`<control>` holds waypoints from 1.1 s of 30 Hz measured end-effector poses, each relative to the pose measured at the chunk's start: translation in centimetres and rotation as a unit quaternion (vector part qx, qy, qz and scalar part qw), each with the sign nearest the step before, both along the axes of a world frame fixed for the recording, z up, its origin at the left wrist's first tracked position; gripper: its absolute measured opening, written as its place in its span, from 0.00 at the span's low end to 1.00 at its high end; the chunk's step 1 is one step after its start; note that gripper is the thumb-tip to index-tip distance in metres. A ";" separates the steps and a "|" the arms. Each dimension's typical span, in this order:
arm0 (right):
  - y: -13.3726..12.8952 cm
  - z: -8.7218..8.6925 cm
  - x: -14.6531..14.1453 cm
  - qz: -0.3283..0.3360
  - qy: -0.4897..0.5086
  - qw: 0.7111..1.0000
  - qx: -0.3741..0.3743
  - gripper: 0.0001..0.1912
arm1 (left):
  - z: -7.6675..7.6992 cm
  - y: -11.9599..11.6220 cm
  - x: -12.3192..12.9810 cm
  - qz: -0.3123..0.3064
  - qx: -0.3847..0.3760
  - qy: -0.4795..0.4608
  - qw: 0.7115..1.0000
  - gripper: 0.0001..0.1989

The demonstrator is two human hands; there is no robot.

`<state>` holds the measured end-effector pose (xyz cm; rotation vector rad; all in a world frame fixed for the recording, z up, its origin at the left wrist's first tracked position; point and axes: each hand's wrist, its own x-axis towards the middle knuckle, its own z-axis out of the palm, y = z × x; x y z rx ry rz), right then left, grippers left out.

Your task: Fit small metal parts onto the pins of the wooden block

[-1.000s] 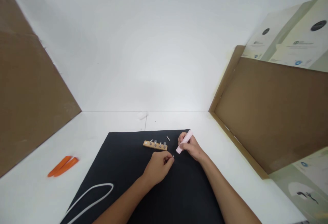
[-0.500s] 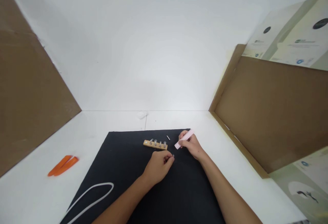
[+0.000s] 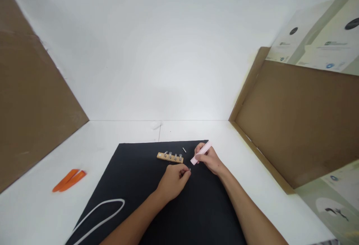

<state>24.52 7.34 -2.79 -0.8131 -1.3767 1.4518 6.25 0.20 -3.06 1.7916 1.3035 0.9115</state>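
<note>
My left hand [image 3: 172,182] rests low on the black mat [image 3: 140,170], its fingertips pinching a tiny metal piece [image 3: 190,170]. Just beyond those fingers lies a wooden strip [image 3: 169,157] with several metal bolts standing along it. My right hand [image 3: 209,159] grips a pale pink plastic stick [image 3: 201,153], slanted across the fingers. A small silver pin [image 3: 184,149] lies on the mat between the strip and my right hand.
Two orange plastic pry tools [image 3: 68,181] lie on the white table left of the mat. A white cable loop [image 3: 97,217] lies on the mat's near left. Brown cardboard panels [image 3: 297,125] stand on both sides, with a white wall behind.
The pink stick has tilted slightly flatter in my right hand. My left hand and the wooden strip have stayed in place.
</note>
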 end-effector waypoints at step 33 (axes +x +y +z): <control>-0.2 0.2 -0.1 0.041 0.070 0.996 -0.037 0.11 | 0.1 0.0 0.0 0.000 0.007 0.010 1.000 0.12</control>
